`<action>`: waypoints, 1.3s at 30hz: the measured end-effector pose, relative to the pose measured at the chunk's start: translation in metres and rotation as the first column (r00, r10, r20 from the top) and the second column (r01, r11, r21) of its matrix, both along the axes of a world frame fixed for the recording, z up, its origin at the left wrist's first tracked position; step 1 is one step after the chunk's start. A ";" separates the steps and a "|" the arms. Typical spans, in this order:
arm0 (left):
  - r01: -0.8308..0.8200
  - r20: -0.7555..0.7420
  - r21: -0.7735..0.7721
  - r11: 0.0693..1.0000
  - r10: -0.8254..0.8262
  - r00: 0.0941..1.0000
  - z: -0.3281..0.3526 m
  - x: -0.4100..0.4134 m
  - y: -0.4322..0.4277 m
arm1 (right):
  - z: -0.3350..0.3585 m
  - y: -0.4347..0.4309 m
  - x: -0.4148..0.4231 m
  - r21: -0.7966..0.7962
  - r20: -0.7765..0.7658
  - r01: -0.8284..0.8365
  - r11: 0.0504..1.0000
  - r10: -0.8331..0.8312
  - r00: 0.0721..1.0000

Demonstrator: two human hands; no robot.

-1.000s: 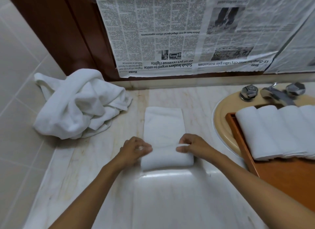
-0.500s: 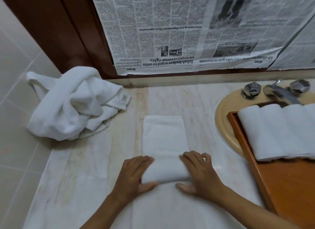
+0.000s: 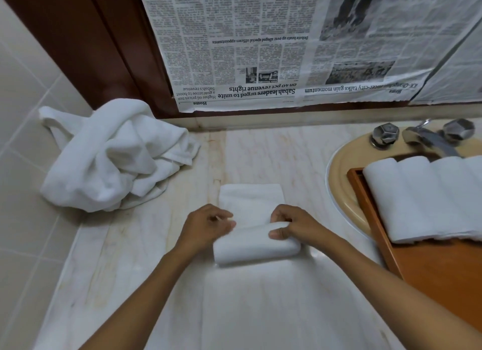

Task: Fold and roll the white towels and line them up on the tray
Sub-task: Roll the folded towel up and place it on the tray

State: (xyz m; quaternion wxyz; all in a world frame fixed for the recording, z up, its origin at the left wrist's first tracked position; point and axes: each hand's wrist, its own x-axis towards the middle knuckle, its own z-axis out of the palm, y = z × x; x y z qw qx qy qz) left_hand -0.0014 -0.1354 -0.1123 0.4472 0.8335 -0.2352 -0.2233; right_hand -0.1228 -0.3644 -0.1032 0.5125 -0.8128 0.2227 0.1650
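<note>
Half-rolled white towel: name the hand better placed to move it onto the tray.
Right. The right hand grips the half-rolled white towel at the end nearest the brown wooden tray; the left hand is at the far end.

Single head view — wide-angle, facing forward and down, close over counter (image 3: 146,245).

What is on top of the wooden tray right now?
Rolled white towels lie side by side across the far end of the tray, at least three, the row cut off at the frame's right edge. The near part is bare wood; the wood beneath the rolls is covered.
</note>
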 end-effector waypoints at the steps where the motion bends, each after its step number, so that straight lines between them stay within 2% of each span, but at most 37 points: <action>1: -0.024 0.220 -0.026 0.999 0.029 0.975 0.002 -0.005 0.000 | -0.003 0.001 -0.001 -0.015 0.002 0.040 0.999 -0.040 0.999; 2: 0.014 0.439 -0.056 0.998 0.012 0.898 0.000 -0.013 0.005 | -0.006 0.002 -0.001 -0.026 0.013 0.068 0.997 -0.068 0.998; 4: 0.149 0.753 0.004 0.989 -0.101 0.650 -0.013 -0.036 0.015 | -0.010 0.008 -0.004 -0.024 0.049 0.146 0.989 -0.145 0.988; 5: 0.189 0.824 0.078 0.979 -0.170 0.541 -0.022 -0.047 0.020 | -0.010 0.011 -0.006 -0.029 0.070 0.191 0.981 -0.189 0.979; 6: 0.198 0.851 0.150 0.969 -0.229 0.473 -0.031 -0.056 0.024 | -0.009 0.017 -0.008 -0.064 0.098 0.226 0.972 -0.219 0.971; 7: 0.187 0.855 0.201 0.962 -0.265 0.445 -0.039 -0.061 0.027 | -0.008 0.024 -0.012 -0.146 0.140 0.249 0.957 -0.229 0.963; 8: 0.174 0.861 0.223 0.959 -0.278 0.426 -0.045 -0.063 0.028 | -0.010 0.031 -0.017 -0.296 0.235 0.271 0.916 -0.205 0.950; 10: 0.165 0.872 0.219 0.961 -0.269 0.409 -0.051 -0.057 0.024 | -0.017 0.046 -0.030 -0.603 0.484 0.322 0.730 0.014 0.875; 12: 0.168 0.872 0.217 0.962 -0.269 0.410 -0.051 -0.045 0.015 | -0.026 0.057 -0.042 -0.755 0.554 0.327 0.569 0.285 0.782; 14: 0.187 0.838 0.255 0.949 -0.313 0.447 -0.048 -0.030 0.006 | -0.033 0.061 -0.047 -0.831 0.484 0.261 0.492 0.405 0.776; 16: 0.224 0.760 0.340 0.913 -0.408 0.506 -0.040 -0.011 -0.002 | -0.040 0.060 -0.046 -0.893 0.353 0.158 0.422 0.437 0.827; 18: 0.294 0.613 0.392 0.872 -0.486 0.623 -0.024 0.005 -0.011 | -0.043 0.056 -0.037 -0.935 0.238 0.077 0.346 0.453 0.859; 20: 0.349 0.353 0.381 0.856 -0.483 0.801 -0.012 0.015 -0.019 | -0.044 0.050 -0.023 -0.952 0.192 0.051 0.301 0.461 0.866; 22: 0.368 0.160 0.363 0.856 -0.446 0.880 -0.008 0.025 -0.027 | -0.043 0.040 -0.005 -0.953 0.211 0.069 0.295 0.483 0.850; 23: 0.363 0.144 0.388 0.847 -0.444 0.884 -0.005 0.029 -0.030 | -0.042 0.034 0.003 -0.952 0.206 0.056 0.302 0.493 0.845; 24: 0.344 0.192 0.433 0.833 -0.458 0.868 -0.003 0.033 -0.033 | -0.038 0.027 0.010 -0.949 0.186 0.020 0.315 0.506 0.842; 26: 0.246 0.409 0.481 0.841 -0.464 0.786 -0.001 0.034 -0.038 | -0.022 0.015 0.028 -0.914 0.081 -0.142 0.380 0.513 0.855; 27: 0.212 0.535 0.433 0.876 -0.439 0.722 -0.001 0.031 -0.038 | -0.012 0.010 0.038 -0.854 -0.007 -0.266 0.448 0.501 0.866; 29: 0.188 0.719 0.325 0.927 -0.371 0.587 -0.001 0.017 -0.035 | 0.006 0.003 0.058 -0.620 -0.139 -0.435 0.653 0.455 0.880; 31: 0.175 0.726 0.382 0.908 -0.412 0.552 -0.007 0.002 -0.031 | 0.016 -0.003 0.074 -0.323 -0.174 -0.460 0.827 0.426 0.888; 32: 0.164 0.702 0.434 0.886 -0.447 0.555 -0.011 -0.005 -0.029 | 0.019 -0.004 0.078 -0.221 -0.183 -0.453 0.864 0.419 0.889; 33: 0.151 0.682 0.471 0.869 -0.468 0.562 -0.016 -0.009 -0.029 | 0.020 -0.005 0.082 -0.185 -0.198 -0.454 0.871 0.420 0.886; 35: 0.113 0.712 0.478 0.871 -0.460 0.530 -0.028 -0.008 -0.033 | 0.020 -0.003 0.086 -0.260 -0.252 -0.491 0.832 0.432 0.866; 37: 0.091 0.751 0.459 0.884 -0.440 0.492 -0.031 0.003 -0.040 | 0.020 0.004 0.085 -0.472 -0.288 -0.531 0.704 0.446 0.847; 39: 0.077 0.726 0.495 0.865 -0.461 0.510 -0.028 0.016 -0.049 | 0.016 0.014 0.078 -0.706 -0.237 -0.497 0.505 0.493 0.837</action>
